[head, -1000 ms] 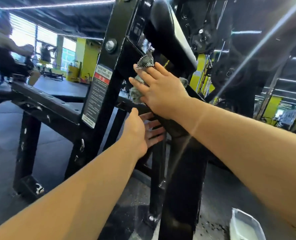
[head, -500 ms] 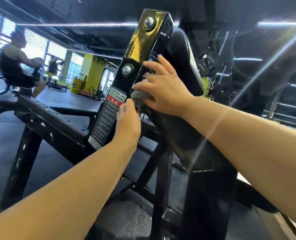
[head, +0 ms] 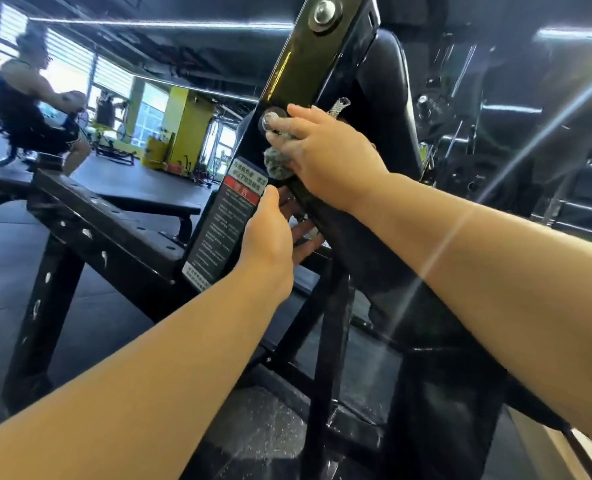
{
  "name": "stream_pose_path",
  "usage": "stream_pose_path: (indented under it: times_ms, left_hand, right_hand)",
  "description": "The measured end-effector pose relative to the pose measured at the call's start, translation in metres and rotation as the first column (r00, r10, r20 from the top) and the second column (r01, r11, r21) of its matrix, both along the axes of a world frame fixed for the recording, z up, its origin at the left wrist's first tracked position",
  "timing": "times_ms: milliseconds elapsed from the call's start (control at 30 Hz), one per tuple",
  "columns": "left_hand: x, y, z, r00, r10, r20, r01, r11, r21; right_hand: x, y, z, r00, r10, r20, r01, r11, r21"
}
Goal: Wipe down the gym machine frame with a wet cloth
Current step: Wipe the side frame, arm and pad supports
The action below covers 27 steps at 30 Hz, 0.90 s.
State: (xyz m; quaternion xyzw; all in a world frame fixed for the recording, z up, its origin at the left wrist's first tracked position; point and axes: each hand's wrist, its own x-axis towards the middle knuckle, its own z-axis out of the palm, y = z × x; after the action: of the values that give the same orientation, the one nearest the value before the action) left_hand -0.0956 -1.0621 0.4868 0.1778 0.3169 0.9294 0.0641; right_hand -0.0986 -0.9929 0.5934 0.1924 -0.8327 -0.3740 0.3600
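Nearest the camera, both forearms reach forward over the lower struts of the frame (head: pixel 325 341), which stand on a dark speckled floor (head: pixel 114 323). The left hand (head: pixel 270 233) braces on the sloping post. Its thumb lies along the edge of the warning label (head: pixel 228 220) and its fingers reach nearly straight behind the post, so it steadies the post without clamping it.

Just above, the right hand (head: pixel 325 157) grips the cloth (head: pixel 275 161) and presses it against the front face of the post. The grey wad bulges out under the fingers, and a loose end sticks up behind the knuckles. The fingertips rest on the lower bolt (head: pixel 272 119).

Progress is judged as partway. The wipe is at mid-height on the post. The glossy stretch up to the top bolt (head: pixel 324 12) is probably next. Whether it is already wet cannot be told. The long side beam (head: pixel 97 216), with chipped paint, and the lower struts look untreated.

Obstructions are the raised bolt heads, the label edge and the black pad (head: pixel 395 98) close behind the post, all of which crowd the cloth.

Farther off, a seated person (head: pixel 28 109) trains at another machine, well apart, with bright windows (head: pixel 114 74) beyond.
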Motion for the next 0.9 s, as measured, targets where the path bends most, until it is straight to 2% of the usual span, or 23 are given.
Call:
stream_pose_path:
  times_ms: [67, 167, 267, 333, 400, 500, 667, 767, 833, 900]
  left_hand:
    - [0.005, 0.001, -0.002, 1.0, 0.005, -0.013, -0.005, 1.0, 0.001]
    - [0.023, 0.003, -0.013, 0.998, -0.027, -0.062, 0.025, 0.999, -0.039]
    - [0.042, 0.011, -0.029, 0.995, -0.048, -0.083, 0.036, 0.989, -0.145]
    - [0.05, 0.023, -0.043, 0.997, -0.068, -0.036, 0.059, 0.977, -0.204]
    - [0.058, 0.034, -0.055, 0.994, -0.106, 0.007, 0.104, 0.96, -0.258]
    - [0.075, 0.053, -0.079, 0.978, -0.209, 0.02, 0.205, 0.93, -0.305]
    - [0.101, 0.071, -0.137, 0.978, -0.208, 0.025, 0.202, 0.902, -0.381]
    - [0.118, 0.072, -0.168, 0.987, -0.154, 0.055, 0.163, 0.888, -0.429]
    - [0.125, 0.073, -0.189, 0.989, -0.084, 0.122, 0.134, 0.865, -0.483]
    - [0.128, 0.076, -0.211, 0.983, -0.059, 0.176, 0.142, 0.848, -0.51]
  right_hand:
    - [0.018, 0.012, -0.008, 0.998, 0.047, 0.041, -0.045, 0.998, -0.032]
    - [0.065, 0.052, -0.047, 0.991, 0.132, 0.006, -0.132, 0.99, 0.057]
    - [0.102, 0.082, -0.074, 0.998, 0.062, -0.019, -0.057, 0.976, 0.209]
    - [0.102, 0.081, -0.074, 0.999, -0.037, -0.023, 0.042, 0.964, 0.261]
    - [0.097, 0.075, -0.072, 0.995, -0.087, -0.057, 0.099, 0.96, 0.26]
    - [0.117, 0.09, -0.095, 0.991, -0.066, -0.119, 0.091, 0.971, 0.223]
    - [0.186, 0.126, -0.196, 0.998, -0.056, 0.031, 0.05, 0.983, 0.175]
    - [0.199, 0.135, -0.214, 0.986, -0.09, 0.139, 0.052, 0.965, 0.256]
    - [0.193, 0.133, -0.196, 0.996, -0.07, 0.063, 0.051, 0.963, 0.264]
    - [0.184, 0.128, -0.18, 0.995, -0.049, -0.086, 0.066, 0.976, 0.208]
